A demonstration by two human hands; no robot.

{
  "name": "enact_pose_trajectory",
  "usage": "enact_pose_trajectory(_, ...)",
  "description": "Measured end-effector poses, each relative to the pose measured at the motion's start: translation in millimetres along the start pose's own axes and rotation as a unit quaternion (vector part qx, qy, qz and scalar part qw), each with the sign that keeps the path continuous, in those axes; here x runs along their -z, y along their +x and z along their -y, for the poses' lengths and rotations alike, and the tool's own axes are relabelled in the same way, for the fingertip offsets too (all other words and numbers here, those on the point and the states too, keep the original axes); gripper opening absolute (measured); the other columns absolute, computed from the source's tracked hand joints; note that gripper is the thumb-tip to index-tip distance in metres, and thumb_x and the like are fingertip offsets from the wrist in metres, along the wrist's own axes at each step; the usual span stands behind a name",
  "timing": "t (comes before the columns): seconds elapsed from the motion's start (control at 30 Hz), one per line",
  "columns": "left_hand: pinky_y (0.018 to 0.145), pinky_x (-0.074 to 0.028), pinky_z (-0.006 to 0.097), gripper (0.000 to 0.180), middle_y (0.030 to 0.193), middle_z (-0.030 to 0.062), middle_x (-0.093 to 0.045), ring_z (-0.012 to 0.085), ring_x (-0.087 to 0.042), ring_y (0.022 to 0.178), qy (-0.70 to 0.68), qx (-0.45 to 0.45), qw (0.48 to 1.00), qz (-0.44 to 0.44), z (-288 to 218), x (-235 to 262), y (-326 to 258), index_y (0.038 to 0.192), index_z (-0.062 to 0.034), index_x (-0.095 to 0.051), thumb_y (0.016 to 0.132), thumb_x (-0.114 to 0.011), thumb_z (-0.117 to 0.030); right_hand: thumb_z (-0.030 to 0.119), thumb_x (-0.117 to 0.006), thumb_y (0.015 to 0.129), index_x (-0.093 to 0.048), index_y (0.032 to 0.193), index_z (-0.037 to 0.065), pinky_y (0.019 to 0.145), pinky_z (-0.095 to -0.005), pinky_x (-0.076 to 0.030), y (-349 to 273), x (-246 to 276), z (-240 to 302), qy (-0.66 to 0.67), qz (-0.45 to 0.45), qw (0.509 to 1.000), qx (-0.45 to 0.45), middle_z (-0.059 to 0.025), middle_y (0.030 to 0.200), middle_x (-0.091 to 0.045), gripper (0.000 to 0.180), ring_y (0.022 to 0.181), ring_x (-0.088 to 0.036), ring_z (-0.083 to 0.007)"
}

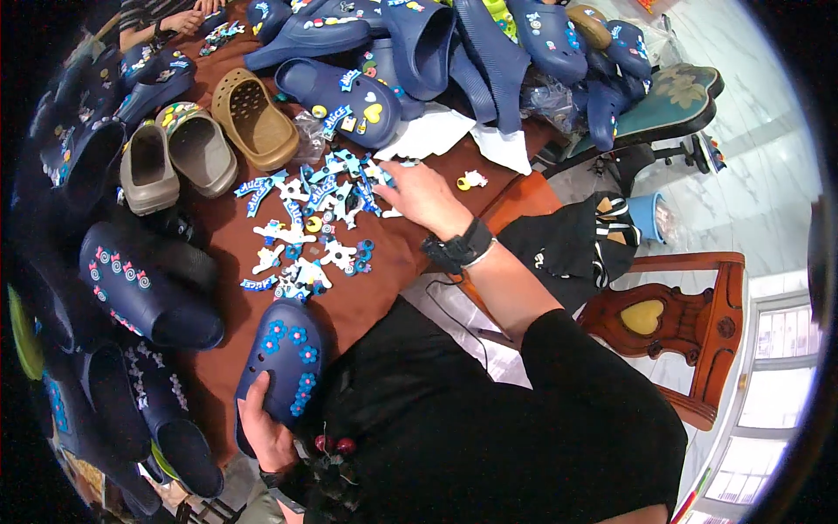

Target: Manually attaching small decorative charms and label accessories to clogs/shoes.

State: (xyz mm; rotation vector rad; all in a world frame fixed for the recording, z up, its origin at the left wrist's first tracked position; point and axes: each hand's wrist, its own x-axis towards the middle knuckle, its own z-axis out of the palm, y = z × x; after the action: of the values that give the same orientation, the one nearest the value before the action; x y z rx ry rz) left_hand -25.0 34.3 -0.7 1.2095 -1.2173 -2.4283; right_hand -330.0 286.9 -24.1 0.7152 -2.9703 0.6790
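Note:
My left hand [267,430] grips a navy clog [269,360] near my lap, thumb on its upper beside the holes. Blue flower charms with pink centres decorate that clog, and at least two of its holes show no charm. My right hand [424,199] reaches to the right edge of a pile of shoe charms [301,278]. Its fingers are slightly apart and touch the charms; the fingertips are partly hidden among them. White character figures, blue ribbon-shaped pieces and small blue flowers make up the pile, spread over a brown tablecloth [375,253].
Navy clogs [340,100] with charms crowd the far side, and more navy clogs [153,284] stand at left. A tan clog [253,120] and grey clogs [202,150] sit beyond the pile. Another person's hands [182,22] are at far left. A wooden chair [663,316] stands right.

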Motion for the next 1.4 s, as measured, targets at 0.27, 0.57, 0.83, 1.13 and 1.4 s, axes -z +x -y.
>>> enact_pose_trajectory(0.27, 0.089, -0.053, 0.04, 0.041, 0.112, 0.0184, -0.063, 0.0293, -0.065, 0.098, -0.019, 0.025, 0.999, -0.002, -3.2, -3.8, -1.6, 0.119, 0.0082, -0.053, 0.085, -0.063, -0.011, 0.022, -0.066, 0.084, -0.053, 0.129, 0.01, 0.067, -0.0482, -0.051, -27.9, 1.3, 21.5, -0.029, 0.124, 0.99, 0.066, -0.0206, 0.081, -0.066, 0.049, 0.079, -0.065, -0.0381)
enact_pose_trajectory(0.57, 0.09, -0.053, 0.04, 0.039, 0.112, 0.0185, -0.064, 0.0291, -0.065, 0.099, -0.028, 0.039, 0.999, -0.012, -3.3, -3.4, 1.2, 0.119, 0.0068, -0.054, 0.085, -0.062, -0.01, 0.017, -0.062, 0.085, -0.064, 0.114, 0.01, 0.071, -0.0459, -0.052, -20.0, 14.4, 10.1, 0.015, 0.102, 0.991, 0.08, -0.0188, 0.084, -0.066, 0.03, 0.08, -0.065, -0.0384)
enact_pose_trajectory(0.83, 0.09, -0.052, 0.041, 0.04, 0.112, 0.0182, -0.063, 0.029, -0.065, 0.098, -0.02, 0.03, 0.999, -0.024, -2.2, -3.4, 1.3, 0.119, 0.0066, -0.053, 0.084, -0.063, -0.01, 0.012, -0.055, 0.082, -0.068, 0.109, 0.009, 0.074, -0.0459, -0.052, 6.1, -7.5, 16.3, 0.065, 0.122, 0.981, 0.135, -0.0203, 0.088, -0.068, 0.03, 0.08, -0.066, -0.0378)
enact_pose_trajectory(1.13, 0.09, -0.052, 0.04, 0.04, 0.111, 0.017, -0.064, 0.028, -0.065, 0.098, 0.032, -0.018, 0.999, -0.017, -1.6, -0.5, -4.0, 0.118, 0.006, -0.053, 0.083, -0.064, -0.009, 0.028, -0.074, 0.076, -0.069, 0.073, -0.001, 0.066, -0.0477, -0.052, 56.6, -18.7, 38.3, -0.048, 0.023, 0.996, 0.07, -0.022, 0.071, -0.065, 0.03, 0.074, -0.066, -0.0392)
enact_pose_trajectory(1.4, 0.088, -0.053, 0.04, 0.037, 0.109, 0.0166, -0.065, 0.0267, -0.065, 0.096, -0.037, 0.03, 0.998, -0.038, -3.7, -4.3, -0.7, 0.116, 0.005, -0.054, 0.082, -0.065, -0.005, 0.028, -0.072, 0.073, -0.071, 0.081, -0.001, 0.07, -0.0457, -0.053, 71.4, -28.3, 18.1, -0.006, 0.091, 0.996, 0.021, -0.0215, 0.077, -0.067, 0.03, 0.073, -0.066, -0.0383)
